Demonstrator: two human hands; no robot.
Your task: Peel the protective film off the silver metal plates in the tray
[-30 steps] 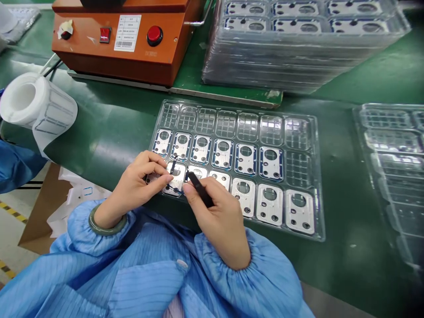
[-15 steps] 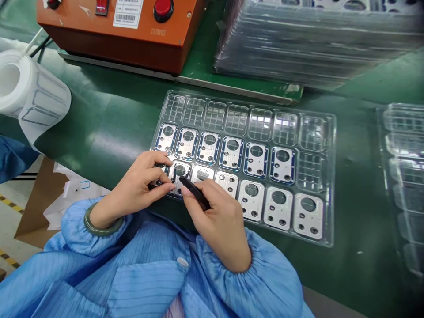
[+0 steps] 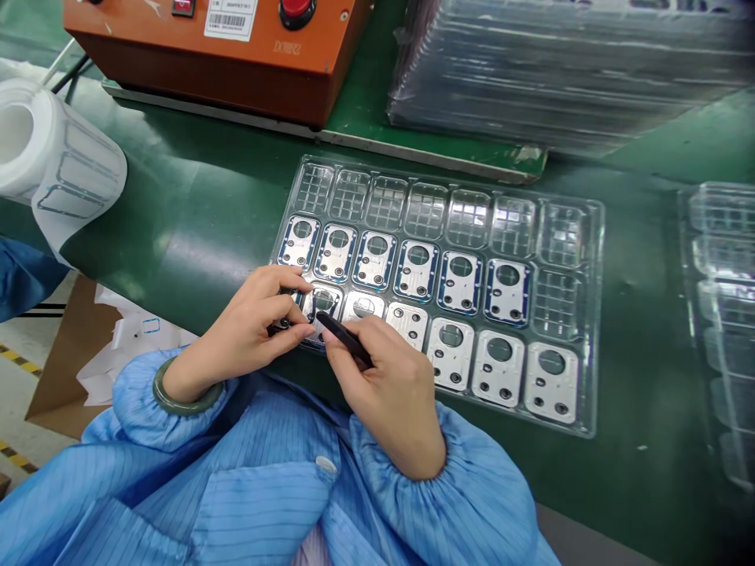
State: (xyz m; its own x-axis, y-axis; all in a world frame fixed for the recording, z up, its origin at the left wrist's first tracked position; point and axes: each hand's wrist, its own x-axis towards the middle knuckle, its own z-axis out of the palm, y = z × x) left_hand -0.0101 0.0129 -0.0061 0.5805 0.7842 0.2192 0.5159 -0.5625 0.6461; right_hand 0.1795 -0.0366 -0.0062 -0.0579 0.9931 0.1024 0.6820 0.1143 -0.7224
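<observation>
My right hand [image 3: 386, 377] grips a slim black handheld tool [image 3: 348, 339], its kind unclear. The tool's tip points left, over a silver metal plate [image 3: 325, 300] in the front row of the clear plastic tray [image 3: 581, 314]. Just left of that tip, my left hand [image 3: 259, 310] has its thumb and finger pinched close together at the plate's left edge. Whatever lies between them is hidden or too small to name. A dark strip shows at the plate beside these fingertips. Middle-row plates [image 3: 418, 270] have blue borders; the front-row plates at right [image 3: 499, 365] look plain silver.
On the left stands a roll of white backing [image 3: 88, 165] carrying frame-shaped outlines. Behind are an orange box [image 3: 206, 71] with a red button and a tall stack of clear trays [image 3: 531, 79]. Another clear tray [image 3: 725, 314] lies at right. A cardboard box [image 3: 64, 377] sits below left.
The view has shifted slightly, with the tray appearing a little further right. Both hands keep nearly the same pose, and the black tool's tip sits slightly closer to my left fingertips.
</observation>
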